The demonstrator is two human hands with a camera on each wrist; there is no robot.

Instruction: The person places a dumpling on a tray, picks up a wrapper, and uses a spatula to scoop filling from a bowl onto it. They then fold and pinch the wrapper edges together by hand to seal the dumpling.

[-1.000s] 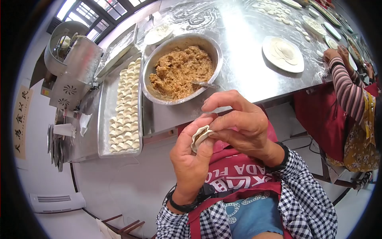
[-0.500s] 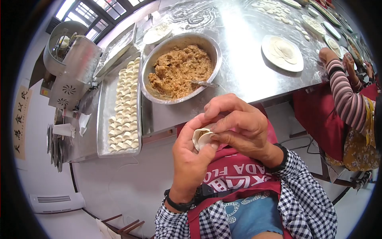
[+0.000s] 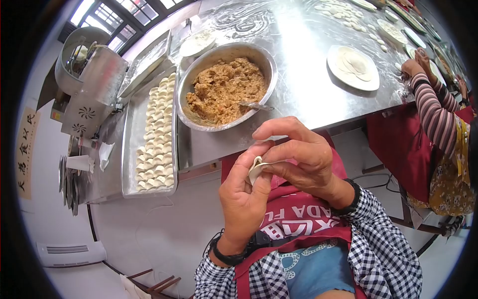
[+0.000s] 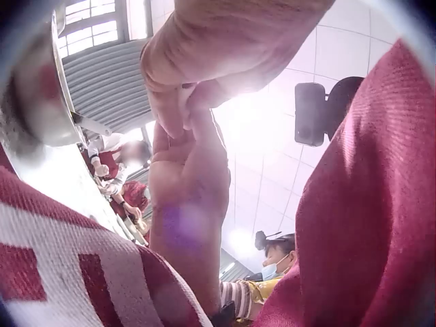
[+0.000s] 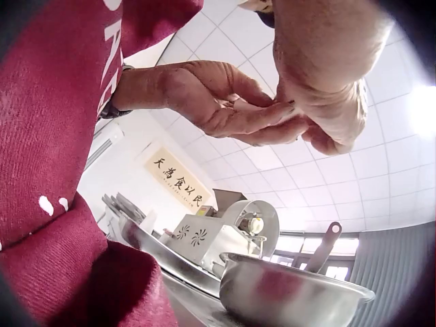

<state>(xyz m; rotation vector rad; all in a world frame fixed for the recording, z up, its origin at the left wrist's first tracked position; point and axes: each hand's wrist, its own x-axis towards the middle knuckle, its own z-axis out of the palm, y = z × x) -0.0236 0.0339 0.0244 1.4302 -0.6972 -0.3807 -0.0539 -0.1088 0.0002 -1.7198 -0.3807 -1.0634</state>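
Two hands, 1 dumpling (image 3: 255,172) btwn them, up in front of 1 red apron (image 3: 298,214), just off the edge of the steel table (image 3: 311,84). L hand (image 3: 244,199): fingers curled round it, thumb against the near side. R hand (image 3: 306,164): thumb + fingertip pinching its rim, 1 finger arched above; both wrist views hide most of the dumpling.

On table: 1 bowl (image 3: 244,49) w/ 1 heap of brown filling (image 3: 224,87), 1 utensil handle (image 3: 261,105) over the rim. L of it, 1 long tray (image 3: 133,124) w/ dozens of shaped pcs (image 3: 159,134), too tight for exact count; 1 floury tray (image 3: 148,57) behind. R side: 1 white plate (image 3: 368,83), several overlapping wrappers (image 3: 354,64), exact no. unclear. Far R: many dough bits (image 3: 343,14); 1 other person, 2 striped sleeves (image 3: 431,102). Far L: 1 machine (image 3: 102,74), 2 pinwheel vents; 1 wall scroll (image 3: 26,154), 5 big characters.
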